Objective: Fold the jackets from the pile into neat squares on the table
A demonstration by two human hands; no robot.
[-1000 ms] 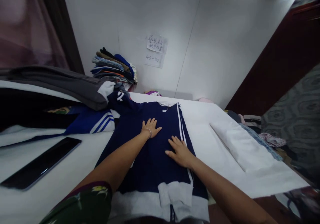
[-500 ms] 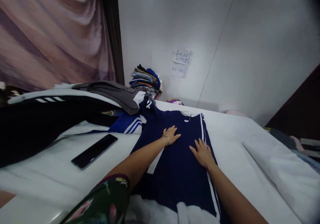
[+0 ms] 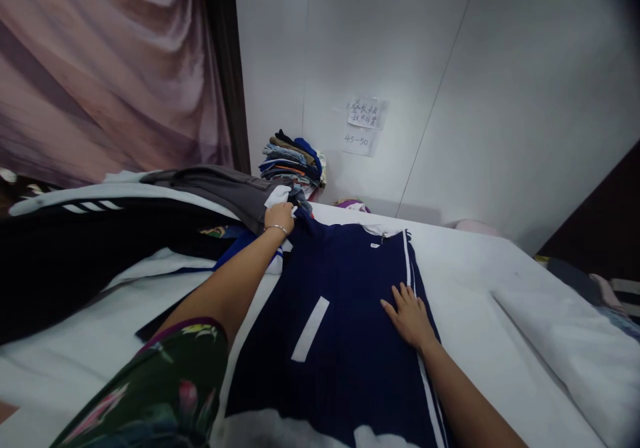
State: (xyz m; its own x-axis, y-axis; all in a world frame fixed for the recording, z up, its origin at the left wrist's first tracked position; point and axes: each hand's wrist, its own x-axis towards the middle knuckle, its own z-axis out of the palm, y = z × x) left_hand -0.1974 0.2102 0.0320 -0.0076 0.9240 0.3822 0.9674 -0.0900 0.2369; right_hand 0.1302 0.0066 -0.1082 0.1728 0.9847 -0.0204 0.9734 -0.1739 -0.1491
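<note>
A navy jacket (image 3: 345, 328) with white stripes lies spread on the white table, its collar towards the wall. My left hand (image 3: 280, 218), with a bracelet at the wrist, is closed on the jacket's sleeve at the upper left; its fingertips are partly hidden. Flat on the right side of the body, beside the white side stripe, rests my right hand (image 3: 410, 315) with its fingers spread. A white strip (image 3: 310, 329) shows on the front of the jacket. My left forearm covers most of the dark phone (image 3: 160, 321).
A heap of black, grey and blue clothes (image 3: 100, 235) lies along the left. Folded clothes (image 3: 293, 158) are stacked by the wall, near handwritten paper signs (image 3: 363, 125). White cloth (image 3: 560, 335) lies at the right, and a pink curtain (image 3: 115, 68) hangs at the left.
My left hand has moved from the middle of the jacket up and left to its sleeve and closed there. My right hand stays nearly in place. The left forearm now hides much of the phone.
</note>
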